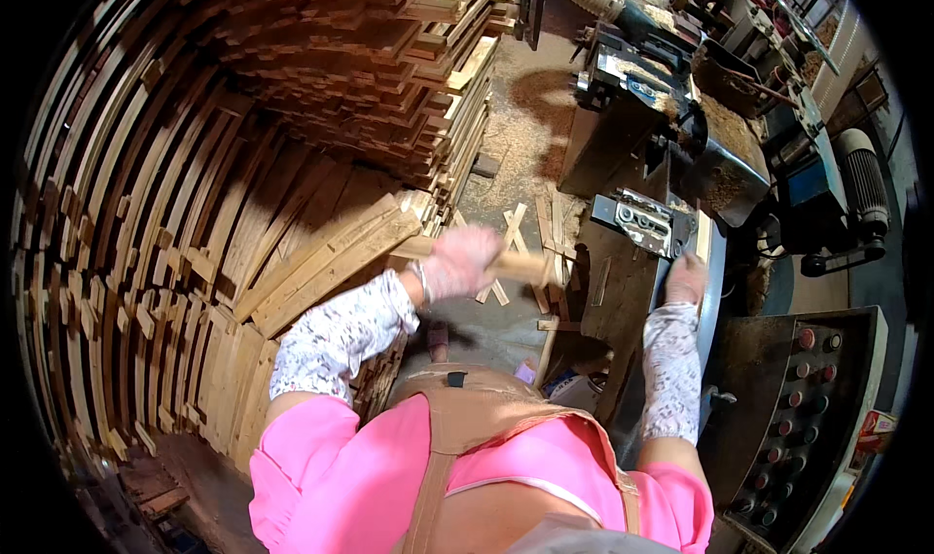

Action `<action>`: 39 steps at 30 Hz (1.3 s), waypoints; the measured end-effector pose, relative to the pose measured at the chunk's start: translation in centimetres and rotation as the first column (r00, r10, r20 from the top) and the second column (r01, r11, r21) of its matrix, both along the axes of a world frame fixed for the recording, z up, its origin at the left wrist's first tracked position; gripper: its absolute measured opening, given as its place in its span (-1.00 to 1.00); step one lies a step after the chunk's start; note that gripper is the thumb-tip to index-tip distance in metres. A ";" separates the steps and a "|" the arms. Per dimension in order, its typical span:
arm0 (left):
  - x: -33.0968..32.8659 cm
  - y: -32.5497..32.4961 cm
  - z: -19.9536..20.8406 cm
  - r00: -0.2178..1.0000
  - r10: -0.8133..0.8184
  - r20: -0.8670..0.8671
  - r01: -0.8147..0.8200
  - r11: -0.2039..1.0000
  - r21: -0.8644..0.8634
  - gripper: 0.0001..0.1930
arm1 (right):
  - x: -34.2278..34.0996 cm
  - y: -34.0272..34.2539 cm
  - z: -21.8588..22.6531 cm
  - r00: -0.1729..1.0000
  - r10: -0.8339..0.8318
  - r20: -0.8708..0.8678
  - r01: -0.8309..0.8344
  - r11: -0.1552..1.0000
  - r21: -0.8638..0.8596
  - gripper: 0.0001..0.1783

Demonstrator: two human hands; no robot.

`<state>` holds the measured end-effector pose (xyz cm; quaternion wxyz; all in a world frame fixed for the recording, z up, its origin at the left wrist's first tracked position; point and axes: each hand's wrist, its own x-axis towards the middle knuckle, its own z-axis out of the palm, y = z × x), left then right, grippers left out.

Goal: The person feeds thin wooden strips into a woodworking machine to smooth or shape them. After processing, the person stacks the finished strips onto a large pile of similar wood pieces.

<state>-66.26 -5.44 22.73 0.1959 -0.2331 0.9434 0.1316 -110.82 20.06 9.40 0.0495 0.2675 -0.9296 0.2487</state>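
My left hand (462, 262), in a pale glove, is closed round a short wooden strip (523, 266) held in the air to the right of a pile of boards. The strip shows on both sides of the fist and is a little blurred. On the machine's metal bed (713, 286), my right hand (686, 280) is closed at the near end of a light wooden strip (702, 233), which lies along the bed. Its fingertips are partly hidden. Beside that strip is a metal guide block with round fittings (642, 225).
Tall stacks of boards (126, 194) fill the left side, with thicker planks (336, 267) leaning near my left arm. Loose strips (550, 233) and sawdust lie on the floor. A motor (861, 179) and a button panel (803, 398) stand at the right.
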 end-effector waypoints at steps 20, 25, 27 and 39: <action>-19.7 11.2 -8.3 0.750 0.601 -0.277 -0.040 0.459 0.887 -0.24 | 32.3 28.1 8.8 0.959 -0.279 0.045 0.248 0.907 0.342 -0.28; -12.3 9.7 -11.7 0.850 0.496 -0.177 -0.166 0.572 0.803 -0.43 | 21.5 21.5 4.4 0.941 -0.241 -0.237 0.289 0.936 0.199 -0.32; -9.5 9.7 -8.1 0.822 0.534 -0.198 -0.190 0.584 0.789 -0.46 | 15.3 15.9 4.4 0.947 -0.233 -0.220 0.250 0.967 0.053 -0.33; 19.0 3.4 -11.8 0.832 0.356 -0.425 -0.389 0.921 0.009 -0.25 | 17.9 17.6 3.2 0.990 -0.115 -0.078 0.123 0.986 0.112 -0.31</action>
